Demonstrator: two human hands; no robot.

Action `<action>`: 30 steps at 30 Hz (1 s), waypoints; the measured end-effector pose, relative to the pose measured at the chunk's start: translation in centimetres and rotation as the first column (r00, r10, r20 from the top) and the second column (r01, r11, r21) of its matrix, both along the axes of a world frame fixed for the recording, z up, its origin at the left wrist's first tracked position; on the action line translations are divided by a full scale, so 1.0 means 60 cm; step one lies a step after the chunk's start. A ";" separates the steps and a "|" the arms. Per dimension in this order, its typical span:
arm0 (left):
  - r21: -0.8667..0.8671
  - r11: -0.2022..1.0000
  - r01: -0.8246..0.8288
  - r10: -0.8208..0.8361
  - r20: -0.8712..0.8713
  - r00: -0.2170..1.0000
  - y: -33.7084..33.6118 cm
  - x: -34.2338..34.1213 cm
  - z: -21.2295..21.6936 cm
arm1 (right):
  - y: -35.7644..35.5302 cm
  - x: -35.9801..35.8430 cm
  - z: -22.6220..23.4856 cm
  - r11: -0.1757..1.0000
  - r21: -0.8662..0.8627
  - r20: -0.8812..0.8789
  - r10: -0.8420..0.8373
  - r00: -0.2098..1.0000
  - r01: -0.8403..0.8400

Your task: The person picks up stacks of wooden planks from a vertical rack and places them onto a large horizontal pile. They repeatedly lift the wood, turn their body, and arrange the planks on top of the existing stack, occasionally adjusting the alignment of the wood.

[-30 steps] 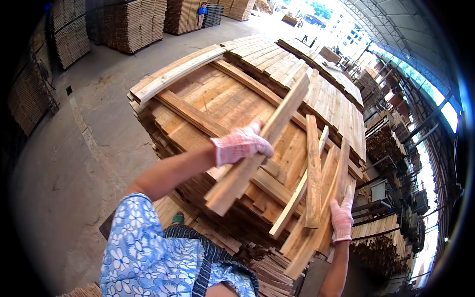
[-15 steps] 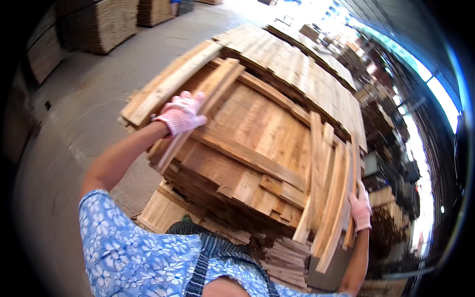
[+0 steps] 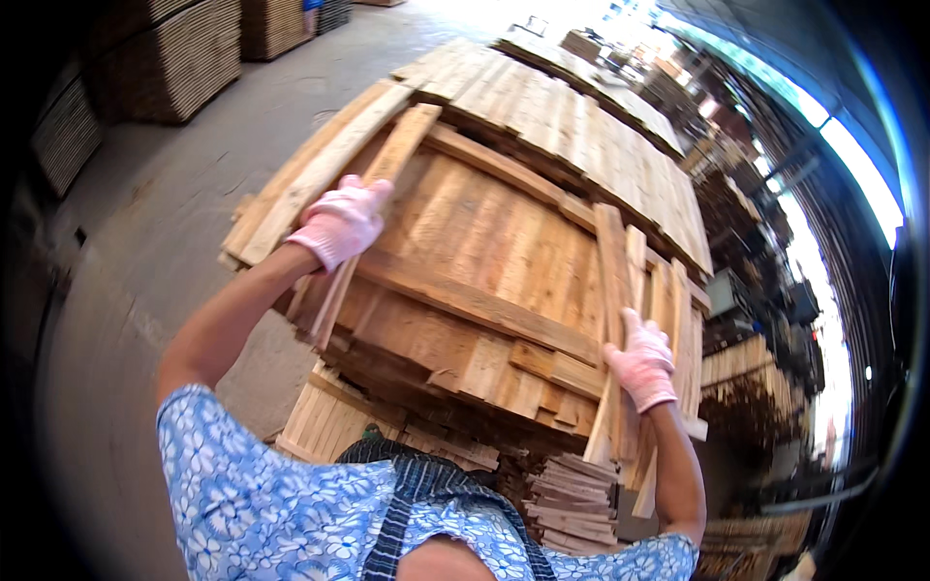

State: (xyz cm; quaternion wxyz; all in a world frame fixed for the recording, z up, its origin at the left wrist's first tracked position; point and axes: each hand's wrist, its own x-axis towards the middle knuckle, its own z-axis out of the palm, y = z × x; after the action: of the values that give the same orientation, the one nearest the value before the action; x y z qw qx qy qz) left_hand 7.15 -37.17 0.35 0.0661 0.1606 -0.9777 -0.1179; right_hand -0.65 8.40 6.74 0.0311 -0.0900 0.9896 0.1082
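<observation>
Swung leftward — plank now points away, lengthwise.

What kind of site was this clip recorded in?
Probably a timber yard or sawmill shed: a tall pile of sawn boards in front, more board stacks across the concrete floor, gloved left hand gripping a plank.

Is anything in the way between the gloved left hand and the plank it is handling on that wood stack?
Nothing visible is. The left hand already grips the plank, which lies on the left side of the wood stack. The right hand holds the leaning boards at the stack's right edge.
</observation>
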 end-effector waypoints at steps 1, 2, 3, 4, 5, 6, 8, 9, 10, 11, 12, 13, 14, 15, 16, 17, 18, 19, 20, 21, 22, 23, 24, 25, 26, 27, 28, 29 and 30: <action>-0.001 0.999 -0.033 0.033 0.037 0.999 0.007 -0.004 0.003 | 0.000 -0.012 -0.006 0.998 -0.051 0.014 -0.036 0.999 0.037; -0.001 0.997 -0.076 0.076 0.091 0.993 0.022 -0.005 0.013 | 0.010 -0.026 -0.020 0.994 -0.111 0.012 -0.022 1.000 0.023; 0.055 0.993 -0.107 0.094 0.200 0.975 0.027 -0.017 0.025 | 0.022 -0.038 -0.035 0.984 -0.175 0.007 -0.019 1.000 0.020; 0.114 0.986 -0.120 0.096 0.192 0.977 0.030 -0.014 0.037 | 0.033 -0.049 -0.038 0.970 -0.243 0.010 0.011 1.000 -0.008; 0.176 0.976 -0.129 0.097 0.180 0.979 0.032 -0.008 0.045 | 0.034 -0.052 -0.039 0.951 -0.308 0.009 0.039 0.999 -0.034; 0.206 0.968 -0.141 0.098 0.205 0.974 0.034 -0.004 0.057 | 0.031 -0.053 -0.039 0.931 -0.364 0.008 0.046 0.999 -0.040; 0.216 0.968 -0.131 0.094 0.174 0.980 0.018 -0.014 0.031 | 0.001 -0.048 -0.042 0.849 -0.505 -0.053 0.146 0.988 -0.153; 0.218 0.967 -0.129 0.092 0.173 0.981 0.013 -0.009 0.024 | -0.023 -0.029 -0.047 0.795 -0.573 -0.073 0.191 0.979 -0.198; 0.205 0.967 -0.150 0.111 0.187 0.976 0.008 -0.010 0.022 | -0.059 -0.015 -0.037 0.730 -0.637 -0.077 0.260 0.963 -0.248; 0.189 0.976 -0.106 0.063 0.219 0.974 0.026 -0.005 0.052 | -0.087 -0.007 -0.034 0.644 -0.753 0.033 0.241 0.970 -0.134; 0.215 0.973 -0.079 0.042 0.171 0.984 0.028 -0.004 0.068 | -0.127 0.008 -0.022 0.557 -0.828 0.101 0.264 0.959 -0.066; 0.233 0.970 -0.063 0.035 0.119 0.992 0.015 -0.004 0.079 | -0.175 0.015 -0.013 0.459 -0.889 0.161 0.306 0.938 0.003; 0.314 0.949 0.009 0.018 -0.084 0.996 -0.014 -0.001 0.089 | -0.223 0.017 -0.004 0.429 -0.903 0.194 0.332 0.923 0.035; 0.376 0.920 0.107 0.006 -0.287 0.958 -0.049 0.001 0.098 | -0.267 0.022 0.001 0.401 -0.913 0.225 0.349 0.910 0.072; 0.390 0.921 -0.022 0.116 -0.221 0.968 -0.103 -0.005 0.103 | -0.315 0.030 -0.001 0.379 -0.916 0.279 0.371 0.886 0.130; 0.397 0.906 -0.145 0.220 -0.150 0.964 -0.155 -0.013 0.108 | -0.356 0.027 0.000 0.355 -0.916 0.327 0.392 0.860 0.186; 0.329 0.918 -0.222 0.265 -0.089 0.960 -0.140 -0.040 0.087 | -0.348 -0.038 -0.075 0.396 -0.917 0.204 0.369 0.907 0.045; 0.239 0.913 -0.330 0.346 -0.025 0.938 -0.160 -0.038 0.073 | -0.369 -0.055 -0.106 0.463 -0.885 0.131 0.349 0.928 -0.049; -0.048 0.996 -0.079 0.086 0.168 0.982 -0.209 -0.036 0.032 | -0.395 -0.064 -0.131 0.527 -0.837 0.048 0.338 0.940 -0.147; -0.258 0.940 0.223 -0.098 0.421 0.902 -0.258 -0.029 -0.001 | -0.443 -0.027 -0.120 0.620 -0.760 0.008 0.310 0.951 -0.196; -0.051 0.999 0.006 0.009 0.278 0.961 -0.240 -0.030 -0.001 | -0.463 -0.031 -0.138 0.598 -0.768 -0.042 0.310 0.950 -0.229; 0.193 0.966 -0.175 0.145 0.160 0.976 -0.210 -0.023 0.002 | -0.481 -0.034 -0.155 0.576 -0.774 -0.093 0.308 0.947 -0.263; 0.216 0.954 -0.208 0.162 0.213 0.964 -0.209 -0.011 0.011 | -0.518 -0.021 -0.155 0.528 -0.819 -0.056 0.319 0.946 -0.226; 0.244 0.943 -0.225 0.168 0.233 0.958 -0.213 -0.006 0.014 | -0.553 -0.008 -0.158 0.487 -0.855 -0.012 0.326 0.945 -0.178; 0.271 0.931 -0.244 0.175 0.255 0.951 -0.217 0.000 0.015 | -0.587 0.012 -0.151 0.504 -0.855 0.022 0.272 0.962 -0.123; 0.296 0.923 -0.247 0.167 0.272 0.948 -0.216 -0.007 0.018 | -0.606 0.020 -0.145 0.508 -0.855 0.037 0.256 0.966 -0.101; 0.286 0.934 -0.213 0.127 0.293 0.948 -0.214 -0.013 0.021 | -0.627 0.018 -0.162 0.508 -0.854 0.009 0.232 0.973 -0.113; 0.311 0.921 -0.235 0.143 0.291 0.946 -0.216 -0.020 0.016 | -0.646 0.016 -0.178 0.508 -0.852 -0.021 0.210 0.978 -0.127; 0.332 0.904 -0.271 0.174 0.292 0.940 -0.224 -0.016 0.009 | -0.665 0.030 -0.174 0.507 -0.858 0.028 0.198 0.980 -0.078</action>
State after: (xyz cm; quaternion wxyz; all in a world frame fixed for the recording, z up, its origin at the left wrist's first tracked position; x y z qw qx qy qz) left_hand 6.20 -50.62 0.90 -0.0782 0.2953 -0.9136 -0.2683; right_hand 1.13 -31.53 -3.71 0.0348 -0.1787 0.9008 -0.3942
